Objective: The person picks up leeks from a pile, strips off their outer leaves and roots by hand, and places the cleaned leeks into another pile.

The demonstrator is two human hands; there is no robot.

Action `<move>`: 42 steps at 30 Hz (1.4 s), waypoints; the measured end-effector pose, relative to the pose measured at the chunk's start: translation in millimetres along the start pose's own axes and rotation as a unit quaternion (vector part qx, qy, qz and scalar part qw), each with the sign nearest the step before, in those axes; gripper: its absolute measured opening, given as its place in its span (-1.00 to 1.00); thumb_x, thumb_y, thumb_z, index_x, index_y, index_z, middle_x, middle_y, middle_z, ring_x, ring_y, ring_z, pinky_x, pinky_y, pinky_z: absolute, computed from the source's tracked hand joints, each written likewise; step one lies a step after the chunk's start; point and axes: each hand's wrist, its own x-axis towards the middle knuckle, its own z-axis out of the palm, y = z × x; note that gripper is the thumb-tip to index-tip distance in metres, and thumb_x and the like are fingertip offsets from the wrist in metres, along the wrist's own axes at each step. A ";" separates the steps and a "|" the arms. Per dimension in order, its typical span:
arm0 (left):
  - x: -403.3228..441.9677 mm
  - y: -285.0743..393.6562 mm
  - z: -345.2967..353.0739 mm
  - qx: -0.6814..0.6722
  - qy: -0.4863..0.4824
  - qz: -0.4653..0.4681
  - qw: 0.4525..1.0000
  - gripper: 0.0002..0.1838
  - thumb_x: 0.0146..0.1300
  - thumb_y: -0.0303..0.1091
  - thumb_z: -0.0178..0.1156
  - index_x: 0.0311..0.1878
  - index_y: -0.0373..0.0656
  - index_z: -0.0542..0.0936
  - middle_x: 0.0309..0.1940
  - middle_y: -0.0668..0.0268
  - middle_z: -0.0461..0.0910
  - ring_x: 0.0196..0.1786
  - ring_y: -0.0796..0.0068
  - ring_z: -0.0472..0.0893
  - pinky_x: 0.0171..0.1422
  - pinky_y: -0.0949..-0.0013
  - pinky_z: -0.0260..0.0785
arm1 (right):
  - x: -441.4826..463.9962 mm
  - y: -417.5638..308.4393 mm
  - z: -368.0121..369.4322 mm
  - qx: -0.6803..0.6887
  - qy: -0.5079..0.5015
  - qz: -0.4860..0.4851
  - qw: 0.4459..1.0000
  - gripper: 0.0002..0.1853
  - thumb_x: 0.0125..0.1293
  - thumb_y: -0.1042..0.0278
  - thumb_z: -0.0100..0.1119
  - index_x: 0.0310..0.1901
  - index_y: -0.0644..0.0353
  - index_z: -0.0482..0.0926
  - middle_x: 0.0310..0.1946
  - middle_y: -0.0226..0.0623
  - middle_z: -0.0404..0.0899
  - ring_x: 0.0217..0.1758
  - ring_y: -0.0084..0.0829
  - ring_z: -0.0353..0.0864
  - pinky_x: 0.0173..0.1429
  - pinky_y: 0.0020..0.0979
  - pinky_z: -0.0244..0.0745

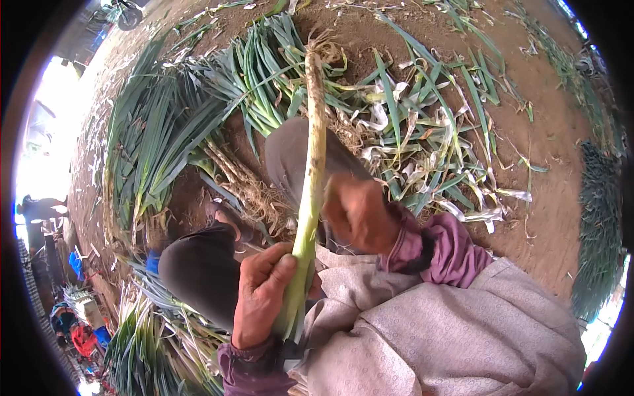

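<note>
A long leek (316, 142) stands nearly upright in view, its pale stalk streaked with soil and its tangled roots at the top. My left hand (259, 294) is wrapped round the green lower part, thumb across the front. Close beside the stalk on its right is my right hand (362, 212), fingers curled inward and slightly blurred. Whatever those fingers may hold is hidden. The leek's leaf end runs down toward my lap, over a light patterned apron (449, 330).
Bunches of leeks with roots (172, 119) lie on the soil at the upper left. Stripped leaves and peelings (429, 145) are strewn to the right. More leeks (142, 343) lie at the lower left, and a dark green pile (598, 224) lines the right edge.
</note>
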 end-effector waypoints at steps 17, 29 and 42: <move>-1.0 -23.7 -8.4 0.042 0.062 0.000 0.997 -0.75 0.43 -0.37 0.02 -0.08 -0.42 0.52 -0.50 0.28 0.57 -0.43 0.56 0.58 -0.33 0.50 0.46 | 16.2 35.8 -47.0 -0.051 -0.014 0.014 0.999 -0.61 0.39 0.25 0.08 -0.59 0.24 0.36 -0.76 -0.45 0.24 -0.71 -0.51 0.23 -0.60 -0.39 0.20; 1.1 -52.4 9.1 0.265 0.142 0.091 0.949 -0.86 0.36 -0.48 0.07 -0.08 -0.32 0.51 -0.60 0.29 0.49 -0.56 0.57 0.48 -0.48 0.41 0.29 | 0.1 -21.1 -2.3 0.013 -0.024 -0.030 0.999 -0.78 0.17 0.46 0.12 -0.54 0.21 0.29 -0.73 -0.08 0.31 -0.66 -0.01 0.45 -0.57 -0.19 0.30; -35.5 -50.7 3.3 0.232 -0.165 -0.044 0.958 -0.78 0.30 -0.46 0.16 -0.03 -0.36 0.56 -0.49 0.13 0.55 -0.39 0.52 0.55 -0.28 0.41 0.37 | -9.9 242.7 -161.3 -0.507 0.091 0.199 0.834 -0.77 0.19 0.23 0.04 -0.45 0.22 0.50 -0.52 0.05 0.57 -0.42 0.15 0.56 -0.33 0.09 0.39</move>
